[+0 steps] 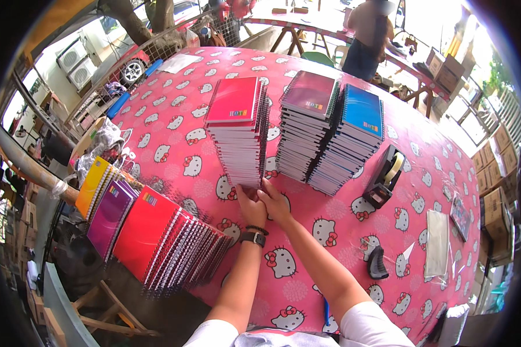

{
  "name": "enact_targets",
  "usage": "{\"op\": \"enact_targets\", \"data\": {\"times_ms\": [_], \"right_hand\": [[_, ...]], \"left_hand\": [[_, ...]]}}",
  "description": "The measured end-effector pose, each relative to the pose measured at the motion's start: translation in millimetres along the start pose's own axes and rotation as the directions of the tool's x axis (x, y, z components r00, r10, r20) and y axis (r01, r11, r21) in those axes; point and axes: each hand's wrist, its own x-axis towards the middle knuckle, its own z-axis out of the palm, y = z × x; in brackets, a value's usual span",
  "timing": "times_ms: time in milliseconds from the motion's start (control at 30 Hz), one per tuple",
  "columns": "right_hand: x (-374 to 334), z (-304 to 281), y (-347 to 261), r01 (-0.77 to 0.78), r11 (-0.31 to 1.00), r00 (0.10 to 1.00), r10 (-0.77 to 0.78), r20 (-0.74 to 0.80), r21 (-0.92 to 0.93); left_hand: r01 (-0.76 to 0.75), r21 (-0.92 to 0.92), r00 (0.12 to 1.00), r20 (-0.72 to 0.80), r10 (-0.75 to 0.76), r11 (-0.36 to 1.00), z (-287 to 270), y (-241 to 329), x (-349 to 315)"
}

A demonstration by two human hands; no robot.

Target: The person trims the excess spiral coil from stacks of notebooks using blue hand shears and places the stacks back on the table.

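A tall stack of spiral notebooks with a pink-red cover on top stands in front of me. My left hand and my right hand meet at the near foot of this stack, fingers curled against its lower corners. Part of the fingers is hidden by the pages and by the other hand. A dark watch and a beaded bracelet circle my left wrist. Just right of it are two more stacks, one topped by a maroon notebook, the other by a blue notebook.
Red notebooks, a purple notebook and yellow notebooks lean along the table's left edge. A tape dispenser, a black stapler-like object and a clear plastic pack lie at right. A person stands beyond the table.
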Motion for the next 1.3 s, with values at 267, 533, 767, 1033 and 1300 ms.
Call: {"op": "enact_targets", "data": {"times_ms": [267, 533, 767, 1033, 1300], "right_hand": [[29.7, 12.7, -12.1, 0.010, 0.992, 0.994, -0.023, -0.108, -0.122], [50.0, 15.1, -15.7, 0.011, 0.995, 0.991, -0.025, -0.131, -0.103], [59.4, 10.8, -10.0, -0.017, 0.999, 0.985, 0.009, -0.171, -0.045], [59.9, 4.7, -7.2, 0.002, 1.000, 0.985, -0.007, -0.174, -0.025], [22.1, -17.6, -3.9, 0.114, 0.993, 0.988, -0.116, -0.102, -0.020]], "left_hand": [[-0.062, 0.011, 0.996, 0.062, 0.061, 0.998, 12.0, -7.7, 45.8], [-0.163, 0.282, 0.987, 0.041, 0.158, 0.946, 31.5, -48.2, 76.8], [0.049, -0.103, 0.987, 0.158, -0.033, 0.993, 44.8, -60.4, 95.4], [0.277, -0.326, 0.923, 0.351, -0.156, 0.904, 40.2, -36.6, 99.1], [-0.285, 0.484, 0.952, 0.040, 0.305, 0.827, 57.3, -15.1, 122.1]]}}
